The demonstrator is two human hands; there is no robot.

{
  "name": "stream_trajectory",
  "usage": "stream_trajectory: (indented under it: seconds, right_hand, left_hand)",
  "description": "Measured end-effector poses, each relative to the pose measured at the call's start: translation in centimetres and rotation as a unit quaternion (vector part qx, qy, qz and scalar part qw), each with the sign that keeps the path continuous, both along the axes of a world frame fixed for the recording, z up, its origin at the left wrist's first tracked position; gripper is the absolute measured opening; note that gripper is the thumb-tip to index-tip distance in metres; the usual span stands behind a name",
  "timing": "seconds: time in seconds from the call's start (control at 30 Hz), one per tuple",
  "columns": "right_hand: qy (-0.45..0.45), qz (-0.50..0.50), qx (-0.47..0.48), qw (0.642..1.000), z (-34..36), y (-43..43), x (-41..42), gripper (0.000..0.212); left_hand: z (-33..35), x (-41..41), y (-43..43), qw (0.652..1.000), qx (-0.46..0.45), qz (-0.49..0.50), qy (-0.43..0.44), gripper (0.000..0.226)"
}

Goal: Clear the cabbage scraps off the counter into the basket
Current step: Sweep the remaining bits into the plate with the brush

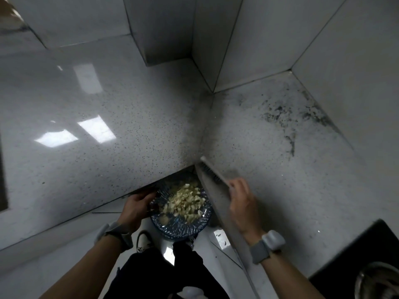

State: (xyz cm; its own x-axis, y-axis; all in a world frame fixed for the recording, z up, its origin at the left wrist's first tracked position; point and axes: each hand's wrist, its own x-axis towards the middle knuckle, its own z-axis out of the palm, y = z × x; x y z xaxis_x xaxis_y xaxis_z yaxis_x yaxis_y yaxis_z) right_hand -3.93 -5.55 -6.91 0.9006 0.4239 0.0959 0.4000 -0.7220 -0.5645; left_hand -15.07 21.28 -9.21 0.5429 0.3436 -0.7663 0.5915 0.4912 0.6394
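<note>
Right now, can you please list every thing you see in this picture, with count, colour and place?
counter: one, grey speckled, L-shaped, filling most of the view
wall tiles: several, pale grey, behind the counter
basket: one, blue, held below the counter's inner corner
cabbage scraps: one heap, pale yellow-green, inside the basket
brush: one, pale back with dark bristles, at the counter edge above the basket
dark stains: a scatter, black, far right of the counter
metal bowl: one, silver, bottom right corner, partly cut off
shoe: one, white, on the floor below
wrist bands: two, grey, one on each wrist
left hand: grips the basket rim
right hand: grips the brush
</note>
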Motion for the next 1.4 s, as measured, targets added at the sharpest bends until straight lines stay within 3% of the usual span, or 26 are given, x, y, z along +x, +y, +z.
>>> stream_trajectory:
  seconds: [0.07, 0.2, 0.33, 0.43, 0.6, 0.73, 0.8, 0.9, 1.0, 1.2, 1.4]
  right_hand:
    - [-0.018, -0.111, 0.022, 0.993, 0.7, -1.7, 2.3, 0.012]
    - [-0.019, -0.331, -0.011, 0.943, 1.7, -7.9, 5.9, 0.033]
    - [0.033, -0.434, -0.043, 0.899, 2.0, -12.9, 4.5, 0.039]
    - [0.036, -0.386, -0.033, 0.921, 1.6, -12.4, 1.6, 0.035]
    - [0.045, -0.197, -0.033, 0.979, 0.6, -6.6, -3.7, 0.031]
    - [0.051, -0.057, -0.099, 0.992, -0.2, -2.2, -8.8, 0.021]
    - [0.051, -0.019, -0.096, 0.994, -0.6, -1.2, -10.4, 0.026]
    - [0.05, -0.11, 0.029, 0.992, -0.1, -0.1, -10.8, 0.023]
    - [0.043, -0.233, 0.144, 0.961, 0.8, -0.5, -9.6, 0.021]
    - [0.155, -0.17, 0.113, 0.967, 0.6, -1.5, -11.7, 0.019]
    - [0.281, -0.205, 0.189, 0.918, -3.3, -0.6, -17.4, 0.037]
  left_hand:
    - [0.1, -0.2, 0.1, 1.0, 0.0, -0.002, -0.004, 0.023]
    - [-0.1, -0.5, 0.0, 1.0, 0.002, -0.025, -0.002, 0.025]
    - [-0.1, -0.4, -0.9, 0.997, 0.004, -0.082, -0.003, 0.028]
    - [0.2, -0.2, -1.5, 0.994, -0.004, -0.112, -0.006, 0.028]
    - [0.7, 0.1, -1.9, 0.99, -0.019, -0.14, -0.012, 0.024]
    - [0.5, -0.3, -1.6, 0.989, -0.015, -0.146, -0.013, 0.025]
    - [0.4, -0.7, -1.1, 0.988, -0.013, -0.153, -0.011, 0.028]
    - [0.4, -1.8, -0.1, 0.988, -0.017, -0.151, -0.009, 0.031]
    - [0.4, -3.0, 0.7, 0.989, -0.011, -0.148, -0.011, 0.03]
    - [0.0, -5.8, 2.6, 0.991, -0.012, -0.132, -0.009, 0.025]
    - [-0.7, -8.5, 3.4, 0.99, 0.002, -0.138, 0.002, 0.022]
